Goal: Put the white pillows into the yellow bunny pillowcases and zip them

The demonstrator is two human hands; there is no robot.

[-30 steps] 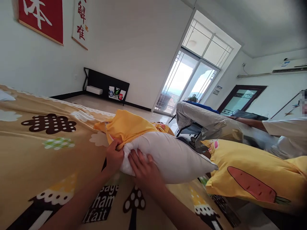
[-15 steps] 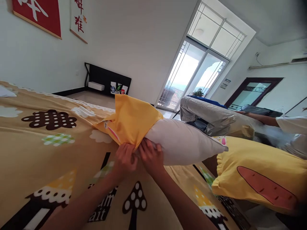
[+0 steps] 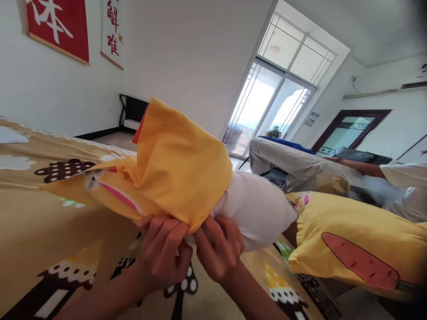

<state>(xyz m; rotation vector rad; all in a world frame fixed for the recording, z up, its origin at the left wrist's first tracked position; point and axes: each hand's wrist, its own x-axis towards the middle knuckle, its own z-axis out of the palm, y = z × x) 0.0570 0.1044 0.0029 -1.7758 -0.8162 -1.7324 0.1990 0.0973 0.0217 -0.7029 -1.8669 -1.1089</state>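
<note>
"What's biggest?"

"The bed (image 3: 23,218), in a printed sheet. It lies beneath the left grip (image 3: 165,249) and the right grip (image 3: 216,244)."

"And beyond them?"

"The glass door (image 3: 263,115), well past both grips and off to the right. Nearer, on that same side, a plastic cover (image 3: 283,155) lies over something long. Someone's arm (image 3: 362,169), in a white sleeve, reaches across there, well apart from the grips."

"Any pillows?"

"Two. The carrot pillow (image 3: 350,249) lies right of the right grip, not touching it. The white pillow (image 3: 263,211) starts at the right grip and sticks out to its right, with its other end inside the case (image 3: 183,169)."

"How does the case sit?"

"Its plain yellow side stands up just beyond both grips. A flap with a pink-and-white print spreads left of the left grip."

"And the grips themselves?"

"The left one is narrow, fingers curled on the near edge of the case. The right one is just beside it, also narrow, pinching the case where it meets the white pillow. Their fingertips are mostly hidden."

"Anything smaller?"

"A dotted mushroom print (image 3: 191,284) on the sheet, just below the gap between the grips."
</note>
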